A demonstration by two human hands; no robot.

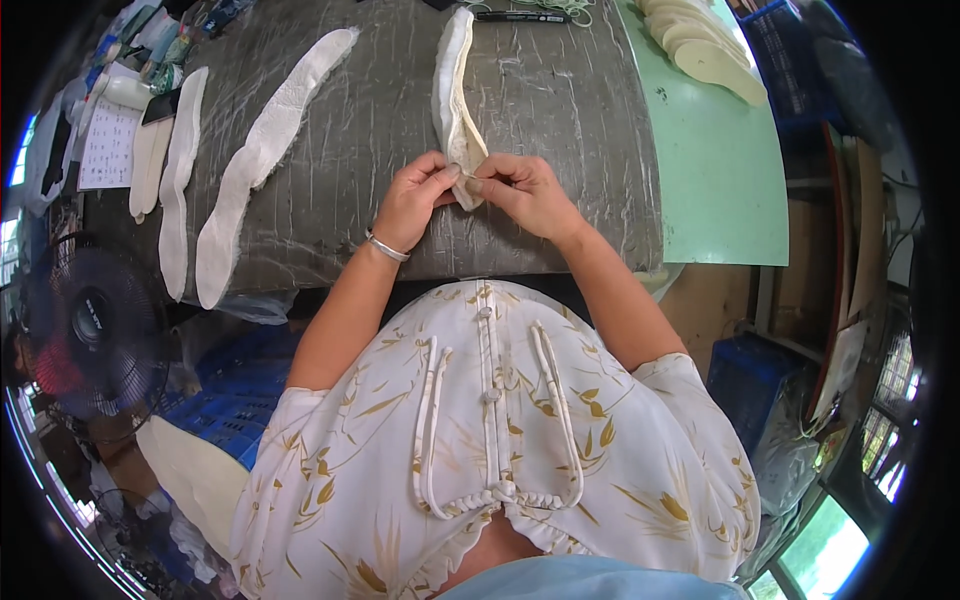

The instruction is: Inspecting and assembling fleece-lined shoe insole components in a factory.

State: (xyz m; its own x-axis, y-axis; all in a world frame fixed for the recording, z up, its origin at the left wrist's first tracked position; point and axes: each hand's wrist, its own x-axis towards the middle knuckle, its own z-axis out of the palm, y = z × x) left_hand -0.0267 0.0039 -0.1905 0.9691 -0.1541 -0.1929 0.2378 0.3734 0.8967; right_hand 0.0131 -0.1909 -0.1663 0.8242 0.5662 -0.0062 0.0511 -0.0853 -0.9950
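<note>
A long cream folded fabric piece (453, 95) lies on the grey plastic-covered table (560, 150), running away from me. My left hand (412, 198), with a bracelet on the wrist, pinches its near end from the left. My right hand (522, 190) pinches the same end from the right, fingertips meeting the left hand's. Both hands rest at the table's near edge, just in front of my patterned white blouse.
Several flat cream sole-shaped pieces (262, 150) lie to the left on the table. A paper sheet (108, 145) and small items sit at far left. A green board (715, 170) with stacked insoles (705, 45) is right. A black fan (90, 325) and blue crates (235, 390) stand below left.
</note>
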